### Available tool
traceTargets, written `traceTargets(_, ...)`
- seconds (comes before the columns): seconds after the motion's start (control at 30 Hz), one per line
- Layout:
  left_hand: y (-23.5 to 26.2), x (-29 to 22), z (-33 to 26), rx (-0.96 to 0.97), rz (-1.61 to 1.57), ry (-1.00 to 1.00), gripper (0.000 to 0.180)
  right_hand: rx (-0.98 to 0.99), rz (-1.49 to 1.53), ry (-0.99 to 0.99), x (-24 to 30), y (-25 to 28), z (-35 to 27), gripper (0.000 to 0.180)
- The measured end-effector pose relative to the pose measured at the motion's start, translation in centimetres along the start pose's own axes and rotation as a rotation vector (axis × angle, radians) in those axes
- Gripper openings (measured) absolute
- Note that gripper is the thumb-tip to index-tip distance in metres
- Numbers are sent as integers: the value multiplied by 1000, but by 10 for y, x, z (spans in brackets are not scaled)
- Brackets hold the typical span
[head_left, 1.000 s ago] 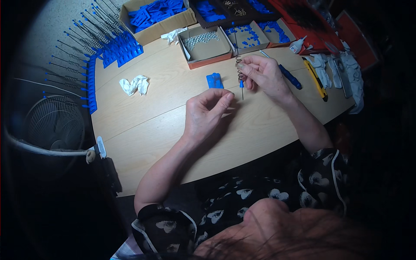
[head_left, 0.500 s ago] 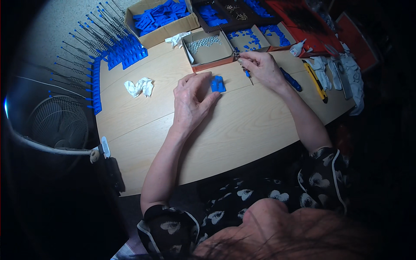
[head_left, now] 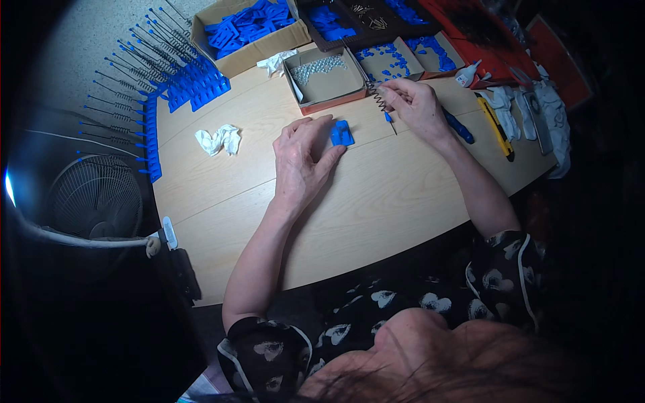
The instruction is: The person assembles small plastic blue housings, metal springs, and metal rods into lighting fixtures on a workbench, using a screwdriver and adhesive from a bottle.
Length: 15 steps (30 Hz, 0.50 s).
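My left hand [head_left: 302, 158] lies flat on the wooden table [head_left: 376, 201], fingers spread, its fingertips touching a small blue plastic piece [head_left: 341, 133]. My right hand [head_left: 418, 104] is further back and to the right, pinching a thin rod with a coiled metal spring [head_left: 376, 95] on it and a blue tip [head_left: 388, 117] pointing down at the table. The spring end reaches toward a small cardboard box [head_left: 322, 84] that holds several small pale parts.
Rows of finished blue-based rods [head_left: 161, 87] line the table's left and back edge. Cardboard boxes of blue parts [head_left: 245, 30] stand at the back. A crumpled white tissue [head_left: 218, 140] lies left. A yellow cutter [head_left: 496, 126], a blue pen [head_left: 460, 127] and a fan [head_left: 97, 198] are nearby.
My left hand has moved from the middle of the table back to the blue piece and flattened. My right hand has carried the spring rod back toward the small box.
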<state>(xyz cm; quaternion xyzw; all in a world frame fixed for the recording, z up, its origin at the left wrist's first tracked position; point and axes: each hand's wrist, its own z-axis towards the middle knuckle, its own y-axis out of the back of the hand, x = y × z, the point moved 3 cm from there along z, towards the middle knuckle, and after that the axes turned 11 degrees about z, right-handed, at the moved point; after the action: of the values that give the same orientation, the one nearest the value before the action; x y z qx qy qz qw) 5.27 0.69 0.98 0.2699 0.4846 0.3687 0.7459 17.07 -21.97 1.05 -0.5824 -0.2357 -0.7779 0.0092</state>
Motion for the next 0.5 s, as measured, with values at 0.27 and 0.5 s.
traceTargets(0.27, -7, -4, 6, -37, -8, -62, 50, -164, 115, 108, -2, 13, -10, 13)
traceTargets(0.5, 3, -7, 0, -9, -25, -15, 50, -144, -19, 175, 20, -5, -18, 12)
